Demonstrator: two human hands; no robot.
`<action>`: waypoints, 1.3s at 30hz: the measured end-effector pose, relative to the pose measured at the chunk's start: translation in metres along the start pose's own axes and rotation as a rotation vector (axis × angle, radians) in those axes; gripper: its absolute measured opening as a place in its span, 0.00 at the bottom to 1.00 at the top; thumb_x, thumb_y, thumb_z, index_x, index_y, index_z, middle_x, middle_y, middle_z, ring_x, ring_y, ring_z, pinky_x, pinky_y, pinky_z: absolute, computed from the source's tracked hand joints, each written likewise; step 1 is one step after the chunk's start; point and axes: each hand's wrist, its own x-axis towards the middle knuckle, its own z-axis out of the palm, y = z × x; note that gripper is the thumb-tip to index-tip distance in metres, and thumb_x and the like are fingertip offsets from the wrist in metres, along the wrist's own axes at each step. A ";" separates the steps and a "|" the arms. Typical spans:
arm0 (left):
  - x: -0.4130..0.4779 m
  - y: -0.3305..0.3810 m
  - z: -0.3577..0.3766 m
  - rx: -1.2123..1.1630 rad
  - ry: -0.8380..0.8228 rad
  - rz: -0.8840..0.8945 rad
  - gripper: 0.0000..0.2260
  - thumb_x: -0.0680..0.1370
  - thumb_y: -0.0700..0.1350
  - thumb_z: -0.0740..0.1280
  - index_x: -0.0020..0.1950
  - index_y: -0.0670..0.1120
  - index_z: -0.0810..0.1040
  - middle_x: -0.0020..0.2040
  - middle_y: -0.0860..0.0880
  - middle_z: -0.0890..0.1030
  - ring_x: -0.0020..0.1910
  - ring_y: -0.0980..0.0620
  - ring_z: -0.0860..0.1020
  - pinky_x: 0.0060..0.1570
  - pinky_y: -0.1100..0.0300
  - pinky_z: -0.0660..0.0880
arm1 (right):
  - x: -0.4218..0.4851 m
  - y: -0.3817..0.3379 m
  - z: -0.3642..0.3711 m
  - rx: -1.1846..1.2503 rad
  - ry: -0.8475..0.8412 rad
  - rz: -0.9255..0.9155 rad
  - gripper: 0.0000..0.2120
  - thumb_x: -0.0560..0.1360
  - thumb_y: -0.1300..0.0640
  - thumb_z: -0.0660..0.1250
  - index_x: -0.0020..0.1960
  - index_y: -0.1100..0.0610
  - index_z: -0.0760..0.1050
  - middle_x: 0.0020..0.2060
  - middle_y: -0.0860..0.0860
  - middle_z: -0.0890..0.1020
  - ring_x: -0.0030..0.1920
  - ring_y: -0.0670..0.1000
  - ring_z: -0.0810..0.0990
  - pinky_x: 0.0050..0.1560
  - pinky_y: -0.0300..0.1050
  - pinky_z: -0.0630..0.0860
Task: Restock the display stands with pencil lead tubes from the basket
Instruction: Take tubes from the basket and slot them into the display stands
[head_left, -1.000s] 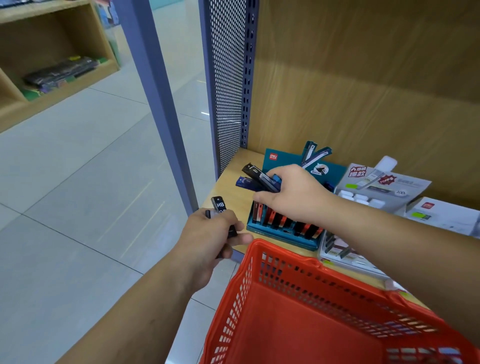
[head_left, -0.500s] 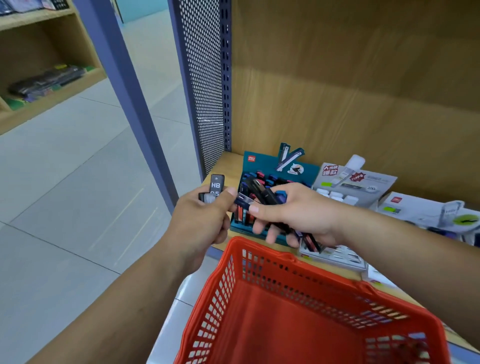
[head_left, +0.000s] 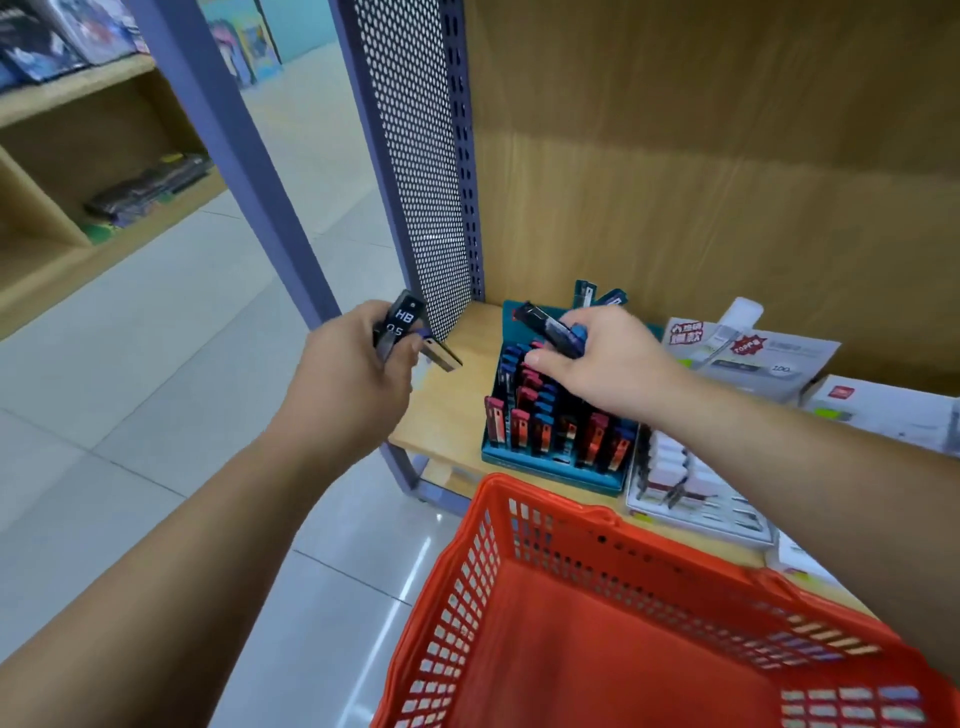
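Shelf (head_left: 457, 415): wooden board with a wooden back, and a perforated metal side panel (head_left: 415, 156) just behind the left hand. Both hands work above its left end.

Basket (head_left: 467, 597): red plastic, below and nearer than both hands, its far rim against the shelf edge. Judgement: it is parked there so each reach from supply to stand is short.

Display stand (head_left: 550, 470): teal tray directly under the right hand. Its stepped rows hold upright tubes (head_left: 519, 431) with red and blue caps. The rows rise toward the back, presumably so every cap can be seen. A white display box (head_left: 691, 499) sits just right of it, under the right forearm.

Left hand (head_left: 353, 374): fingers are curled round a small bunch of lead tubes (head_left: 397, 325). One, marked HB 0.5, stands up out of the fist; another pokes sideways toward the stand. It sits off the shelf's left edge, apart from the right hand. Judgement: it serves as the reserve, feeding the other hand.

Right hand (head_left: 608, 364): palm down over the back rows, with thumb and fingers pinching a few dark tubes (head_left: 550, 327) whose ends point up and left. Judgement: it is placing tubes into slots, so restocking is under way. Which slot it is aiming for is hidden by the hand.
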 end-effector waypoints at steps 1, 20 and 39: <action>0.009 0.000 0.003 0.047 -0.055 0.030 0.03 0.83 0.47 0.66 0.53 0.50 0.80 0.42 0.48 0.82 0.41 0.45 0.82 0.43 0.48 0.81 | 0.006 0.001 0.002 -0.025 0.003 -0.020 0.16 0.76 0.43 0.73 0.42 0.56 0.78 0.28 0.48 0.74 0.30 0.49 0.74 0.35 0.46 0.71; 0.066 -0.047 0.071 0.224 -0.454 0.407 0.04 0.83 0.48 0.68 0.54 0.52 0.82 0.39 0.56 0.80 0.40 0.56 0.76 0.37 0.65 0.70 | 0.036 0.042 0.021 0.099 -0.020 0.067 0.13 0.77 0.45 0.73 0.45 0.54 0.81 0.31 0.50 0.76 0.31 0.49 0.74 0.36 0.45 0.71; 0.067 -0.033 0.073 0.294 -0.599 0.518 0.05 0.83 0.48 0.68 0.49 0.57 0.75 0.35 0.62 0.73 0.40 0.67 0.75 0.36 0.71 0.67 | 0.034 0.044 0.015 0.188 -0.044 0.085 0.10 0.77 0.48 0.74 0.44 0.55 0.81 0.27 0.44 0.74 0.27 0.42 0.71 0.28 0.34 0.67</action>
